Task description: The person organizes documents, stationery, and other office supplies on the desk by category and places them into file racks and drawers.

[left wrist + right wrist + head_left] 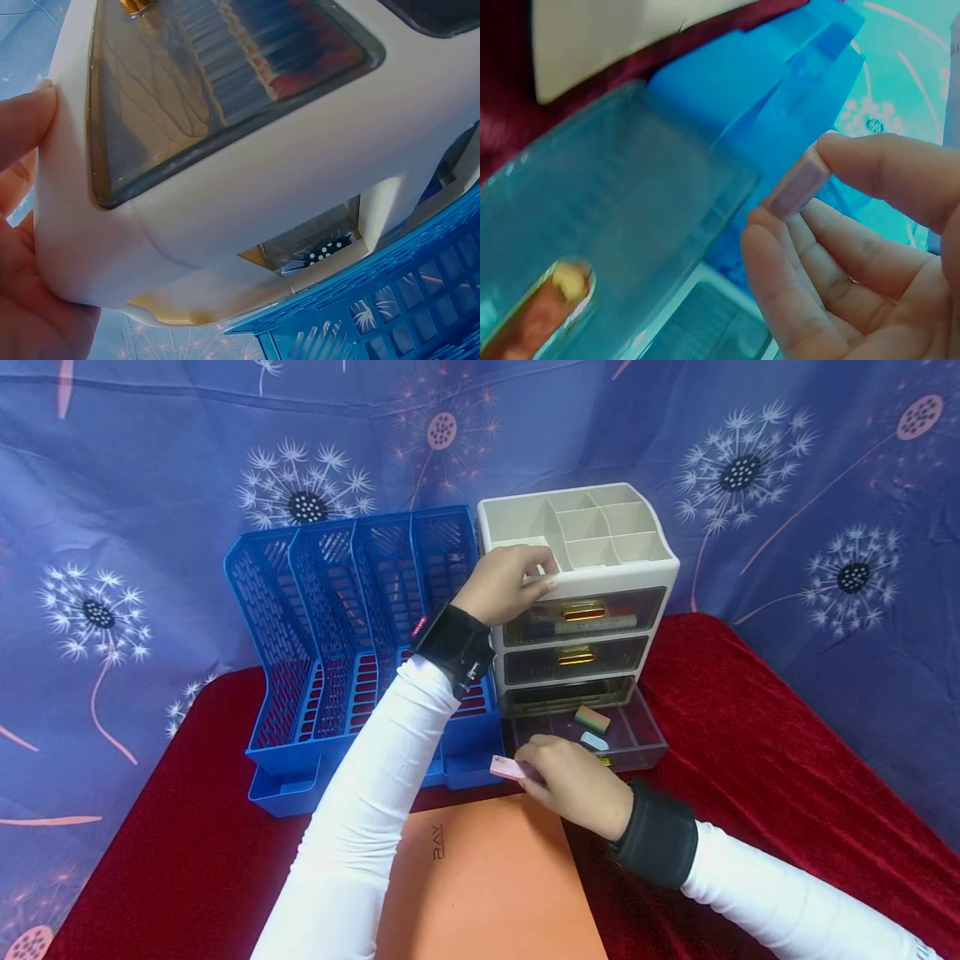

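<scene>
My left hand (513, 583) grips the top front edge of a white desktop drawer organizer (622, 568), near its left corner; the left wrist view shows thumb and fingers (30, 120) about that corner. Just in front of the pulled-out clear bottom drawer (645, 739), my right hand (573, 781) pinches a small pink block, seemingly an eraser (507, 767), between thumb and fingertips; it also shows in the right wrist view (801, 186). Inside the drawer lie an orange-and-green block (592, 719) and a small whitish piece (594, 742). The two upper drawers are closed.
To the organizer's left stands a blue file rack (300, 752) with several slots. An orange folder marked RAY (487, 877) lies in front on the red cloth (172, 827). Behind hangs a blue dandelion-patterned curtain (570, 427).
</scene>
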`<state>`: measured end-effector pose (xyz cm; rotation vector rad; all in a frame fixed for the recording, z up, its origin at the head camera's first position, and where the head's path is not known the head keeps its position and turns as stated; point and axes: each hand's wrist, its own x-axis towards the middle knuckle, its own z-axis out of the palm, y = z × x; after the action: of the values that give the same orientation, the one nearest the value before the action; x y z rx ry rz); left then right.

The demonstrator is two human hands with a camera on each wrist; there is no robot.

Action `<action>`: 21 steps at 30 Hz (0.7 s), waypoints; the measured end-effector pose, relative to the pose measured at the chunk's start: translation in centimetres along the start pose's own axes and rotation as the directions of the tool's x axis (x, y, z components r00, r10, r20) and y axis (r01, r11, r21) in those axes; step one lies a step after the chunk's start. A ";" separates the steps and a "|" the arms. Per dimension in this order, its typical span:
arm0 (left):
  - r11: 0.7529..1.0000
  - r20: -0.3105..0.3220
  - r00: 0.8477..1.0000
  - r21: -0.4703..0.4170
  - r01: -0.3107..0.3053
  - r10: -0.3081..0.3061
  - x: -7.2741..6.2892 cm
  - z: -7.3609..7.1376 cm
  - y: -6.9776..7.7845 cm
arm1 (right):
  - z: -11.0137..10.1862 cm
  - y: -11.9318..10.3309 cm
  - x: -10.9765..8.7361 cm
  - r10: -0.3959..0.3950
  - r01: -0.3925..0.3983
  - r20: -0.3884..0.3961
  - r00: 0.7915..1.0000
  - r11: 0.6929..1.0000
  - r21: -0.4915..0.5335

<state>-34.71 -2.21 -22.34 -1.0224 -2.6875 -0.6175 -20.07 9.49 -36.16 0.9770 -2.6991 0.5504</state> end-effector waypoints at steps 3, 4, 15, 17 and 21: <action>1.000 0.002 1.000 -0.001 0.002 -0.002 0.0 0.0 0.0 | -0.4 0.7 0.1 0.040 -0.040 0.008 0.999 0.999 -0.002; 1.000 0.001 1.000 -0.001 0.001 -0.001 0.0 0.0 0.0 | -0.6 1.0 0.1 0.051 -0.051 0.009 0.999 0.999 -0.003; 1.000 -0.004 1.000 -0.007 -0.010 0.010 0.0 0.1 0.0 | -1.0 3.7 0.5 0.137 -0.138 -0.009 0.990 0.989 -0.047; 1.000 -0.004 1.000 -0.009 -0.010 0.010 0.0 0.0 0.0 | -1.1 4.0 0.7 0.161 -0.160 0.001 0.987 0.986 -0.035; 1.000 -0.005 1.000 -0.008 -0.010 0.010 0.0 0.0 -0.1 | -1.3 4.7 0.9 0.186 -0.186 0.014 0.982 0.982 -0.022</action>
<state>-34.74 -2.26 -22.37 -1.0343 -2.6757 -0.6289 -23.68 12.82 -35.95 0.7311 -2.8223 0.5486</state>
